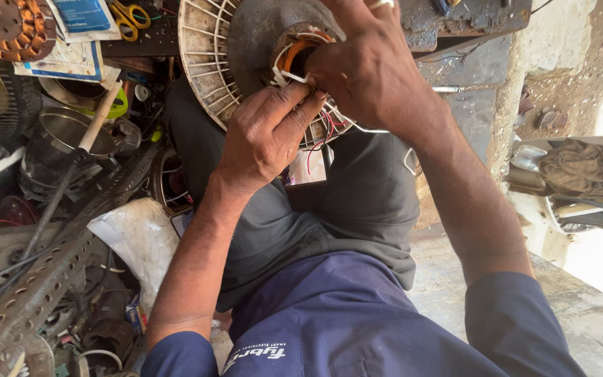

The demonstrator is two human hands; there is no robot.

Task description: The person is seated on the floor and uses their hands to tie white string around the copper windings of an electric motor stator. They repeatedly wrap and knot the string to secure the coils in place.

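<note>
A round fan motor housing [212, 49] with white slotted ribs and a dark metal face rests on my lap, tilted toward me. At its centre sits a stator with orange copper windings [294, 52] and white sleeved leads. My left hand [263, 136] presses its fingertips against the lower edge of the windings. My right hand [368, 70] covers the winding's right side, fingers curled onto it. Thin red and white wires [326, 129] hang below the housing between my hands.
A second copper-wound stator [12, 28] lies top left beside yellow-handled scissors [130, 17]. A metal pot [64, 136], a wooden-handled tool [99, 119] and a perforated steel angle bar [43, 279] clutter the left. Rags and tools [581, 174] pile on the right.
</note>
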